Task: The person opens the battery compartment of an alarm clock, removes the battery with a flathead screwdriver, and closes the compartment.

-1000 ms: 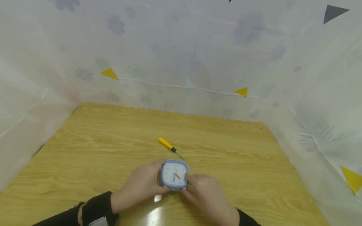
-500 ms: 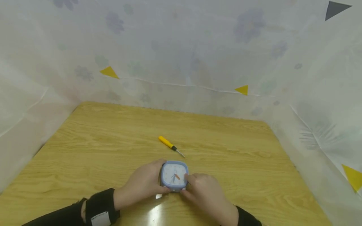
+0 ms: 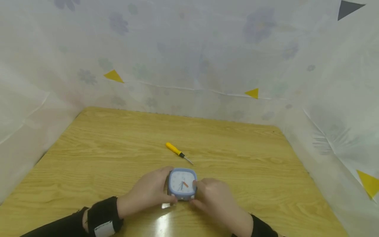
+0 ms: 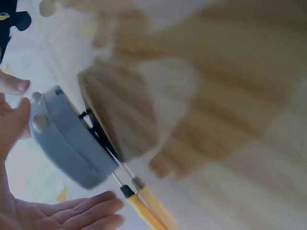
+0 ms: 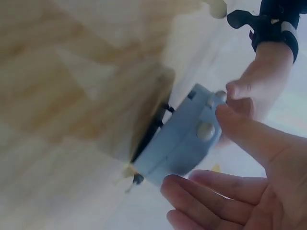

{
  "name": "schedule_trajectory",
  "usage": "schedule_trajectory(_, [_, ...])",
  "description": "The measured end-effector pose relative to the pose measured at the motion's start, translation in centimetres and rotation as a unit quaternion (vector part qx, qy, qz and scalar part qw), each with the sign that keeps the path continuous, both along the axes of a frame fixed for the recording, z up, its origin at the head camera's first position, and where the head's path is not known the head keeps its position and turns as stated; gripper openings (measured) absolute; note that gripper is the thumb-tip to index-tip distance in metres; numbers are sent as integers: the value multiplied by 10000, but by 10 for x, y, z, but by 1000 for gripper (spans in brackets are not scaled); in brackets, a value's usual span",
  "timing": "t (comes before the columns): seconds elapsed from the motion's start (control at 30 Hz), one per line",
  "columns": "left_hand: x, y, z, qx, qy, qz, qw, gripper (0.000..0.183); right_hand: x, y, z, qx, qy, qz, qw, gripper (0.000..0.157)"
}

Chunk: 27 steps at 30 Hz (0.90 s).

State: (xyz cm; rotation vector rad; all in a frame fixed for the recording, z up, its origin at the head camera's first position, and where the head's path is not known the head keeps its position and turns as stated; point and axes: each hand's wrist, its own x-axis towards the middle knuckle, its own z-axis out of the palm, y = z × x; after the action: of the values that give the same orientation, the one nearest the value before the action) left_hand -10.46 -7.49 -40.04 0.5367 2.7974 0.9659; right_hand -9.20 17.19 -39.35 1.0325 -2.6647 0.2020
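A blue square alarm clock point(image 3: 182, 184) with a white face and an orange hand lies face up between my hands, near the front of the table. My left hand point(image 3: 151, 189) grips its left side, thumb at the near edge. At the right side, my right hand point(image 3: 217, 199) holds the clock with its thumb by the near corner and a curled index finger overlapping the face's edge. The left wrist view shows white round knobs point(image 4: 40, 123) on the clock's side, and its back tilted just over the tabletop. Beyond the clock lies a yellow-handled screwdriver point(image 3: 174, 150).
The wood-grain table point(image 3: 118, 138) is enclosed at the back and sides by pale flowered sheeting point(image 3: 189, 49). Yellow triangles point(image 3: 253, 93) are stuck on the sheeting. A bright light reflection shows on the tabletop near the front.
The right hand's knuckles have shifted slightly while its fingertips stay at the clock's right side. The left hand, clock and screwdriver keep their places.
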Motion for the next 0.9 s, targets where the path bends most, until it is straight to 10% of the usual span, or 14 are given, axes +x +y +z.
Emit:
schedule_trajectory(0.13, [1,-10,1,-327,543,-431,9971,114,-5,13,2,-112,347,429,9984,71])
schedule_trajectory(0.23, [0,-18,2,-912,1554,-1152,9769,109,-11,22,4,24,683,863,9939,81])
schedule_trajectory(0.43, [-8,-30,6,-2449,3750,-2480,8590,77,-22,34,3,514,1155,1535,9800,80])
schedule_trajectory(0.67, [-17,-28,7,-3630,4648,-3348,7349,49,-30,33,-2,1852,1344,1600,9602,59])
schedule_trajectory(0.77, [-18,-28,2,-3790,4741,-3526,7122,48,-32,29,-3,2223,1584,1748,9460,53])
schedule_trajectory(0.9, [-18,-27,-3,-3684,4803,-3544,7128,46,-34,24,-7,2236,1759,1910,9395,50])
